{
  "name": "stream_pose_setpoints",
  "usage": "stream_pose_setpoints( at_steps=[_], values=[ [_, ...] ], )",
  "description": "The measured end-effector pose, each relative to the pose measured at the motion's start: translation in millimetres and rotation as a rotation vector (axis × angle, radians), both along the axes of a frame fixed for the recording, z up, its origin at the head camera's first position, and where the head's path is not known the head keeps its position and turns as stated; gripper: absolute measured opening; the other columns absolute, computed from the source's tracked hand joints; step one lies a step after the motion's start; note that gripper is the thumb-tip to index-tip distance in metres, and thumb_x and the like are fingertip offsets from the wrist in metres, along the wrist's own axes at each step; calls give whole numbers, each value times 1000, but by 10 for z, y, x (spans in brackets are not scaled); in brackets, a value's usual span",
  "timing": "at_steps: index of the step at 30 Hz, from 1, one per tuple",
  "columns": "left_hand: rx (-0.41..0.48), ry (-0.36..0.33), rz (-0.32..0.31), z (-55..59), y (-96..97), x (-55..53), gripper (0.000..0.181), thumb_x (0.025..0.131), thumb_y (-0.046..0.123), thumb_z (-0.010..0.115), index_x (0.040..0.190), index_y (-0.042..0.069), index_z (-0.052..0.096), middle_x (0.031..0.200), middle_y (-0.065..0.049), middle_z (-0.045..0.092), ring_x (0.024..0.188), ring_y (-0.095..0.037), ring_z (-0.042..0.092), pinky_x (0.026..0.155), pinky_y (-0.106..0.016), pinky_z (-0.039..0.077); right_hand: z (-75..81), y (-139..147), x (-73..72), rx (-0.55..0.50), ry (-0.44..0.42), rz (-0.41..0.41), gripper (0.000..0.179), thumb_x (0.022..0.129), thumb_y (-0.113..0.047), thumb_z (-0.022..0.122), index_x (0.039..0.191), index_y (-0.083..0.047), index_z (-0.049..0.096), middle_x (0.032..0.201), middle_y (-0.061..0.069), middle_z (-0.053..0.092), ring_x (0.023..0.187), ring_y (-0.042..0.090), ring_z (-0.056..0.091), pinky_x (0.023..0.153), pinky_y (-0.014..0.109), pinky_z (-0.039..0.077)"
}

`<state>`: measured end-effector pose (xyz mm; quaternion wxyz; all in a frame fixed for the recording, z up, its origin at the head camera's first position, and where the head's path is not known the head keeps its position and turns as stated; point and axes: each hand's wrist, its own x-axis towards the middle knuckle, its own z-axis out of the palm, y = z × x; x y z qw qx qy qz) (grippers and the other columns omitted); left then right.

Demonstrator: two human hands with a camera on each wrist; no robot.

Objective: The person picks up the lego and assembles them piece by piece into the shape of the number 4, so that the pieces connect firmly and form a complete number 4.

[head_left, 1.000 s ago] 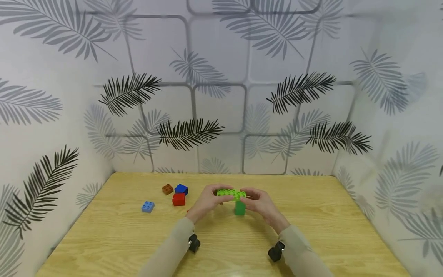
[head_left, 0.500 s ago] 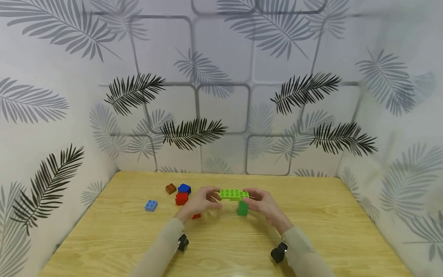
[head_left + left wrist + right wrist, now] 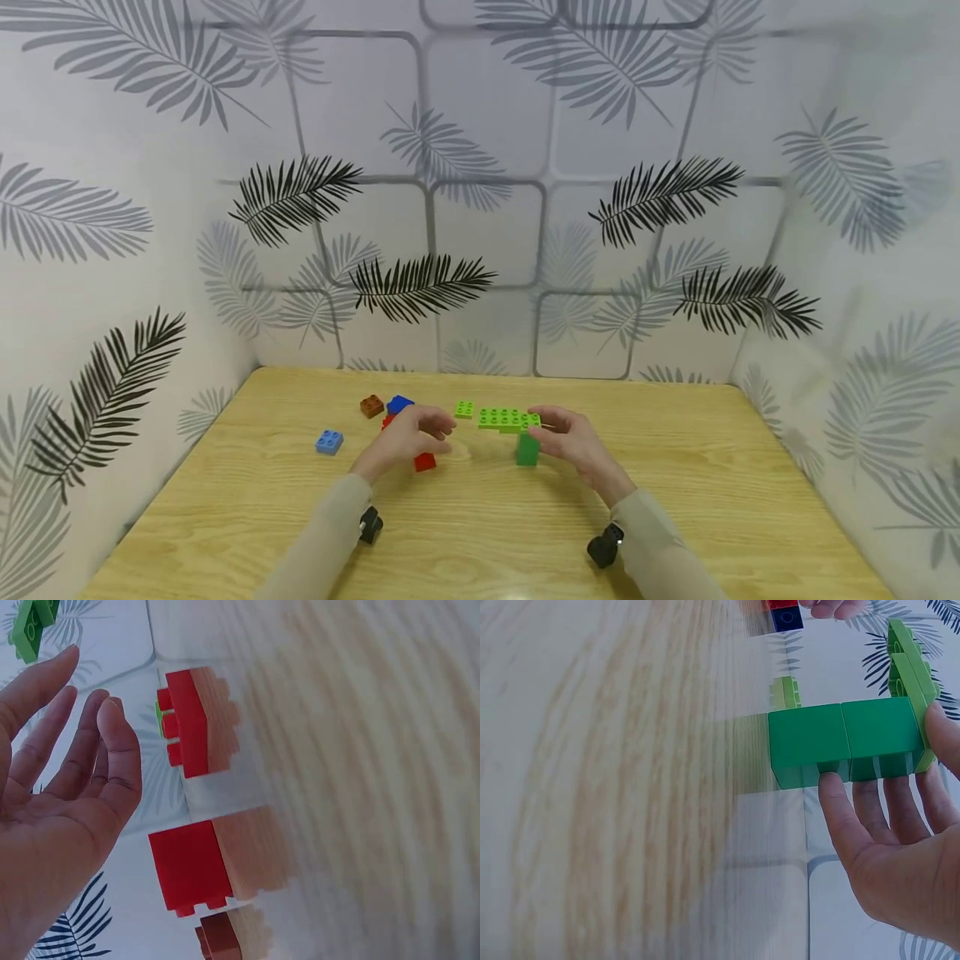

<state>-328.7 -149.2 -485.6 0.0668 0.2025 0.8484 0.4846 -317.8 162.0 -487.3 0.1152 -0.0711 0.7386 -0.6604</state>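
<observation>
My right hand grips a brick build: two dark green bricks stacked upright, with lime green bricks on top that jut out to the left. In the right wrist view the thumb lies at the lime top while the other fingers run along the dark green side. My left hand is off the build and holds nothing, its fingers loosely bent. It hovers beside a red brick and partly covers another red brick. A small lime green brick sits behind, left of the build.
On the left half of the wooden table lie a light blue brick, a brown brick and a dark blue brick. A leaf-patterned wall rises at the table's far edge.
My left hand has let go of the lime bricks and moved left, uncovering the small lime brick and a red brick. My right hand has stayed on the build.
</observation>
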Motion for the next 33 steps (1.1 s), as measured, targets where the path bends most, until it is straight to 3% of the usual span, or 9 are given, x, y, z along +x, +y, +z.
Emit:
stream_pose_setpoints(
  at_steps=[7, 16, 27, 33],
  values=[
    [1, -10, 17, -19, -113, 1, 32, 87, 4, 72, 119, 1, 67, 117, -18, 66, 104, -27, 63, 86, -35, 55, -13, -11, -2, -1, 8, 3, 55, 92, -24, 70, 140, -4, 52, 135, 15, 57, 113, 17, 61, 96, 41, 53],
    [-77, -35, -77, -18, -241, -4, 36, 82, -5, 73, 117, -1, 67, 115, -21, 66, 107, -35, 63, 88, -39, 56, -38, -6, -15, -8, 18, 13, 55, 93, -23, 69, 141, -3, 51, 136, 13, 56, 115, 18, 60, 96, 41, 53],
    [-187, -77, -132, -16, -234, -12, 37, 77, -4, 79, 112, 4, 69, 113, -11, 69, 107, -26, 64, 96, -44, 52, -15, 0, -5, -6, 8, 10, 55, 92, -22, 70, 140, -3, 51, 135, 14, 57, 111, 16, 61, 97, 42, 52],
    [-267, -84, -108, -13, -172, -11, 38, 74, -5, 80, 108, 9, 71, 107, -3, 67, 96, -19, 59, 89, -39, 51, -8, 4, -3, -2, 12, 14, 54, 93, -22, 69, 141, -3, 51, 135, 14, 57, 112, 16, 61, 97, 41, 52]
  ],
)
